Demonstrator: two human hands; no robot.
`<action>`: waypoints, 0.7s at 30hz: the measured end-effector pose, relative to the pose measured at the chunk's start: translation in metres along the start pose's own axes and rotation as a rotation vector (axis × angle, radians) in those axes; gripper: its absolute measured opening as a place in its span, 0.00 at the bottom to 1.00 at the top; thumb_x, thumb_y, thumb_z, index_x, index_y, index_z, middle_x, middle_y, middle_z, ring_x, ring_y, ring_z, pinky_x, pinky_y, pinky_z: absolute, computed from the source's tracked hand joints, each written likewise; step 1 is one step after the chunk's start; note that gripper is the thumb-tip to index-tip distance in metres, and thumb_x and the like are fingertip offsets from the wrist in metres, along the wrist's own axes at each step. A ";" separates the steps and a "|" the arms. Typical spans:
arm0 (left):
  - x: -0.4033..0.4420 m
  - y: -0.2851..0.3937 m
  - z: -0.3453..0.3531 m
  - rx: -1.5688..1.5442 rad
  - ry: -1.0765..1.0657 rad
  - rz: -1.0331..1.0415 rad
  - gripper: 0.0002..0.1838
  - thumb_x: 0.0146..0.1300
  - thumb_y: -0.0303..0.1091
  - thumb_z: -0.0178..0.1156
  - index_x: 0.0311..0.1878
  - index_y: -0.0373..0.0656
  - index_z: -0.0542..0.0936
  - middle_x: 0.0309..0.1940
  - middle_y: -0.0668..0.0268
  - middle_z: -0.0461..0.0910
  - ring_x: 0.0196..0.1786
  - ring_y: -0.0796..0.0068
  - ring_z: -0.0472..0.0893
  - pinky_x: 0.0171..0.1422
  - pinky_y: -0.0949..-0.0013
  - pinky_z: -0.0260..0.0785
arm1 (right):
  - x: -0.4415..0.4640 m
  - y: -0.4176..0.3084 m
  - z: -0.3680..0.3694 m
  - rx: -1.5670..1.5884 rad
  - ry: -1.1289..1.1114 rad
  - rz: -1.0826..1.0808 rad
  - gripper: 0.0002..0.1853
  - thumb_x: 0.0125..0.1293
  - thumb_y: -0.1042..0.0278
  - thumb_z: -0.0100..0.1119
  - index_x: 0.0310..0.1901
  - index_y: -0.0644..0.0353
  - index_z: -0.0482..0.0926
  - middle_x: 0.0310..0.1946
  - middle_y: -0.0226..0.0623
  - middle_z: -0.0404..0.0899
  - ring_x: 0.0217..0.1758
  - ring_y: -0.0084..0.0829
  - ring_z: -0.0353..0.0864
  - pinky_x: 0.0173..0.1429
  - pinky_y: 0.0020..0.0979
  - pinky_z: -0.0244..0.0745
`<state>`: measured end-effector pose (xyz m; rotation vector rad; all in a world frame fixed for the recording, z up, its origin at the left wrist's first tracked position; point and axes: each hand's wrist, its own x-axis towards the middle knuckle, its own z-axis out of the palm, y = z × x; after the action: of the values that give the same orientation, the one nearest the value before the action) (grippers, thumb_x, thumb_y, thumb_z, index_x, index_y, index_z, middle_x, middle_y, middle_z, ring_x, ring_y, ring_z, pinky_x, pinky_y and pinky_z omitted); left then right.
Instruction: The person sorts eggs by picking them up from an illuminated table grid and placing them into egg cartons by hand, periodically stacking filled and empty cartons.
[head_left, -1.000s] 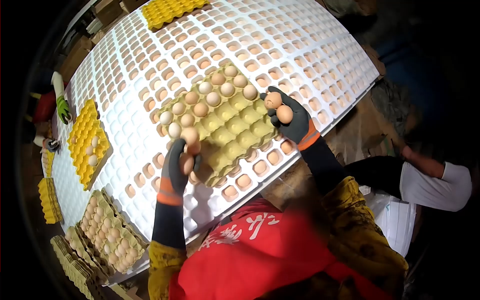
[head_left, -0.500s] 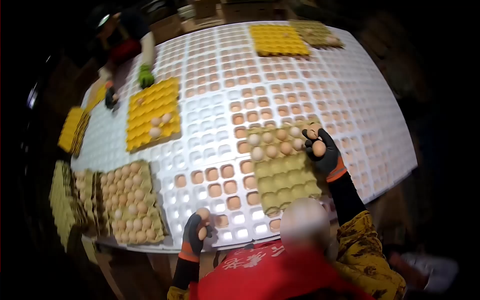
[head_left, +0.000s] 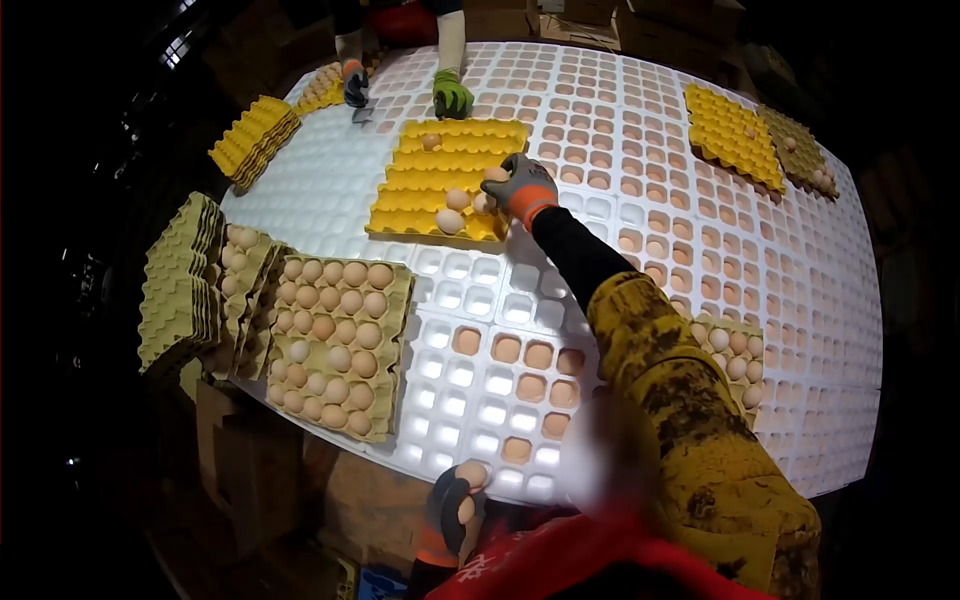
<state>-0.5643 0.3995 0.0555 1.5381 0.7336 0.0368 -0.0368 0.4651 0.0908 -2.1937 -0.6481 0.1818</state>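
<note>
A: Head view, sole entry. Latest change?

B: Right hand (head_left: 525, 188), dark glove, orange cuff: now at the right edge of the yellow tray (head_left: 425, 185). Meaning, by judgement: that hand's egg handling has shifted to this tray from the pulp tray (head_left: 745, 326).

A: Fingers?

B: Right: bent about one egg (head_left: 497, 175); whether the palm hides a second, cannot tell. Left hand (head_left: 449, 510): curled round two eggs (head_left: 471, 475), well nearer the wearer than the yellow tray, at the near edge of the white trays (head_left: 432, 365).

A: Eggs resting in the yellow tray?

B: Four. Three clustered eggs (head_left: 449, 221) by its near right corner, just beside the right hand; one lone egg (head_left: 431, 142) toward its far side.

A: Differences from the earlier frame?

B: Half a second ago: right hand over the pulp tray, two eggs showing; now one shows. Left pair: retained. Yellow tray's resting count: unchanged. Camera: swung. Pulp tray, right of and nearer than the yellow tray: now partly behind the sleeve (head_left: 700, 430).

A: Remaining items?

B: Laden tray (head_left: 393, 315): left of and nearer than the yellow tray. Co-worker's green glove (head_left: 452, 97): at the yellow tray's far edge, finger state cannot be told.
</note>
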 end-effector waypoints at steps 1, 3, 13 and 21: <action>0.003 -0.002 -0.005 0.024 0.007 0.022 0.17 0.73 0.35 0.50 0.55 0.32 0.76 0.45 0.58 0.82 0.45 0.65 0.81 0.50 0.63 0.74 | 0.011 -0.003 0.005 -0.072 -0.028 0.012 0.31 0.52 0.46 0.72 0.51 0.60 0.79 0.46 0.46 0.84 0.51 0.43 0.83 0.55 0.39 0.76; 0.006 0.003 -0.004 -0.074 0.042 0.016 0.16 0.72 0.33 0.51 0.54 0.32 0.77 0.47 0.55 0.82 0.46 0.63 0.81 0.50 0.63 0.74 | 0.024 0.013 0.026 -0.029 0.087 -0.067 0.33 0.53 0.44 0.72 0.56 0.58 0.80 0.50 0.47 0.83 0.51 0.45 0.83 0.57 0.39 0.76; 0.084 0.080 0.032 -0.261 -0.372 -0.193 0.21 0.71 0.42 0.49 0.55 0.34 0.78 0.33 0.66 0.79 0.28 0.77 0.73 0.33 0.73 0.66 | -0.273 0.139 -0.297 0.428 0.488 0.289 0.11 0.69 0.68 0.62 0.51 0.56 0.85 0.34 0.30 0.83 0.30 0.19 0.80 0.33 0.24 0.75; 0.101 0.070 0.102 -0.073 -0.503 -0.027 0.22 0.73 0.43 0.45 0.58 0.34 0.74 0.32 0.64 0.76 0.30 0.75 0.75 0.33 0.73 0.68 | -0.425 0.197 -0.333 -0.578 -0.037 0.349 0.28 0.57 0.58 0.66 0.62 0.41 0.76 0.50 0.36 0.77 0.51 0.41 0.80 0.53 0.42 0.78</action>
<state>-0.4097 0.3610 0.0642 1.3884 0.3470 -0.3295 -0.2120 -0.0809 0.1232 -2.8629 -0.3543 0.2375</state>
